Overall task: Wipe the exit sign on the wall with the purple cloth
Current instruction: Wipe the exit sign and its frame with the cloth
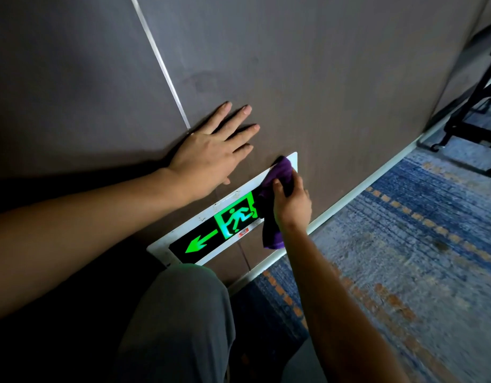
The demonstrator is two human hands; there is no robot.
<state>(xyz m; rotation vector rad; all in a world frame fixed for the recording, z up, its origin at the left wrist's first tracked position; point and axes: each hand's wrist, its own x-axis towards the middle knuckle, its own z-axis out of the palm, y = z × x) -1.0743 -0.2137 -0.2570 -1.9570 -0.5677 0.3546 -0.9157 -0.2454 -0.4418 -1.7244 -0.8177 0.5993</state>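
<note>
The exit sign point(211, 233) is a long white-framed panel set low in the dark wall, with a glowing green arrow and running figure on black. My right hand point(292, 204) is shut on the purple cloth point(277, 175) and presses it against the sign's right end, hiding that part. A tail of the cloth hangs down below my wrist. My left hand point(213, 150) lies flat on the wall just above the sign, fingers spread, holding nothing.
A metal strip point(162, 64) runs up the grey wall point(321, 78). A white baseboard point(349, 200) meets blue and orange patterned carpet point(404, 258). A black wheeled stand point(471, 120) is at the far right. My grey-trousered knee point(180, 322) is just under the sign.
</note>
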